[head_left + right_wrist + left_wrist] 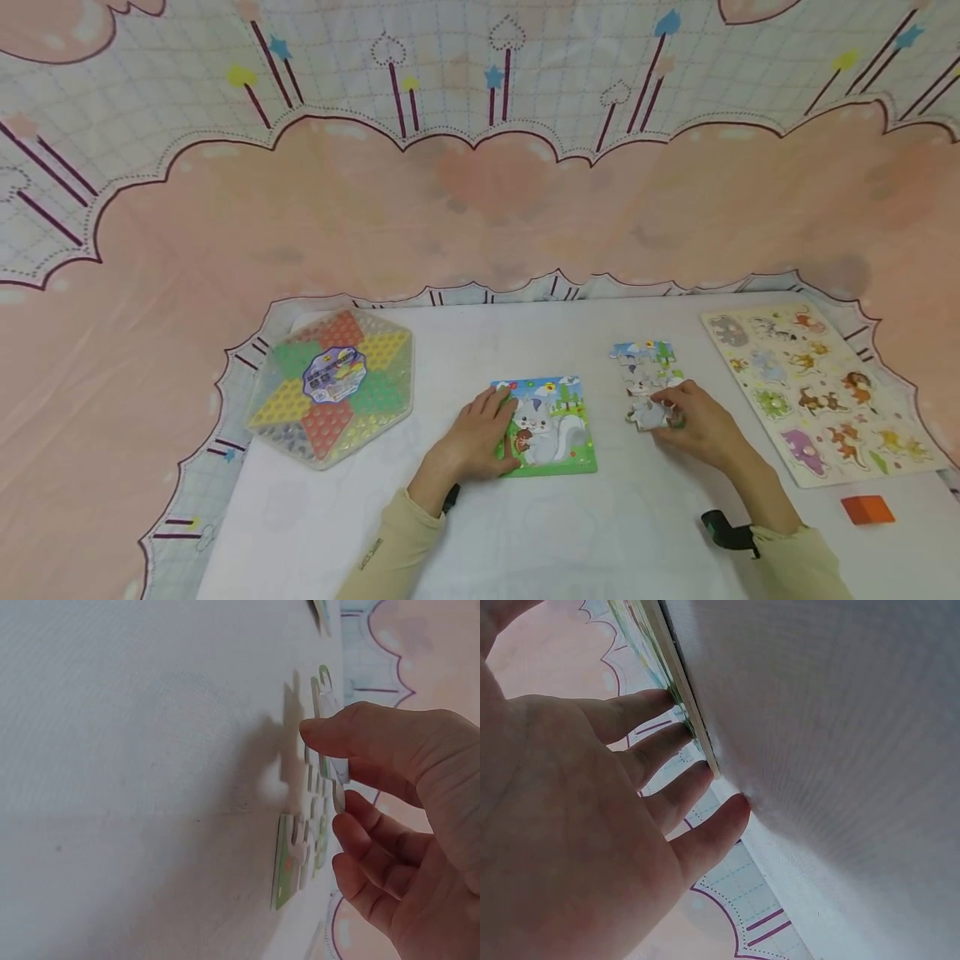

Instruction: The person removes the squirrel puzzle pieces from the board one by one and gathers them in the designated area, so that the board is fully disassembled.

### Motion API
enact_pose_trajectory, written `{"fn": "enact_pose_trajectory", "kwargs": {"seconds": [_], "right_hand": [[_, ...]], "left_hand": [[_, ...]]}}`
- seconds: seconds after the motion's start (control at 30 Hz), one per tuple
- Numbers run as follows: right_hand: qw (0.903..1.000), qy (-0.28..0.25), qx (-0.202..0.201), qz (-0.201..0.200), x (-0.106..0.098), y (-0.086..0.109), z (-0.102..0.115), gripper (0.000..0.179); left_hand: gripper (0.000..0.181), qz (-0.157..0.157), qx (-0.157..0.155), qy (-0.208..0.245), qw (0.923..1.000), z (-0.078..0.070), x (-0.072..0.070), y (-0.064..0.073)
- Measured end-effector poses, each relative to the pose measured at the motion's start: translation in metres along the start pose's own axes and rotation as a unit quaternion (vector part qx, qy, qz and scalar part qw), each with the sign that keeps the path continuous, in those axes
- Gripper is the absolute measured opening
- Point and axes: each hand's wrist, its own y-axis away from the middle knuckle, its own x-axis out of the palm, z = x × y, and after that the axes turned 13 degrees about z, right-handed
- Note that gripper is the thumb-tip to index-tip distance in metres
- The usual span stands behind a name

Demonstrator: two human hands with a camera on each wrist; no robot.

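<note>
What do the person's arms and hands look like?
The left sleeve and right sleeve are pale beige, and the left one has a small dark marking. The left hand and right hand wear no gloves. A black gadget sticks out by the right sleeve; a black bit shows by the left.

Wears a pale beige left sleeve (397,546), ending behind the bare left grip (476,433) and marked with small dark lettering (371,553). Carries a black fitting (451,498), mostly hidden, at that wrist. Wears a matching right sleeve (804,565) behind the right grip (697,421), also bare, plus a black, bent device (726,532) jutting inward near the cuff.
</note>
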Motion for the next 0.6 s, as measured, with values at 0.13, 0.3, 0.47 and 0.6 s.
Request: {"fn": "enact_pose_trajectory", "kwargs": {"seconds": [0.13,0.3,0.47,0.6], "right_hand": [[0.9999,-0.002,0.007,0.007,0.0022,-0.0014,0.0014,0.042],[0.9997,0.008,0.004,0.022,0.0046,-0.0032,0.0020,0.041],[0.9993,0.023,0.000,0.027,0.0049,-0.0025,0.0016,0.041],[0.9993,0.027,-0.004,0.026,0.0031,-0.0027,0.0016,0.041]], "left_hand": [[0.085,-0.001,0.000,-0.004,1.0000,0.0000,-0.0005,-0.0007],[0.085,0.001,-0.002,-0.004,1.0000,-0.0003,-0.0018,0.0007],[0.085,-0.002,0.001,-0.001,1.0000,-0.0011,-0.0003,0.0021],[0.084,-0.004,0.001,-0.003,1.0000,-0.0013,0.0002,0.0009]]}}
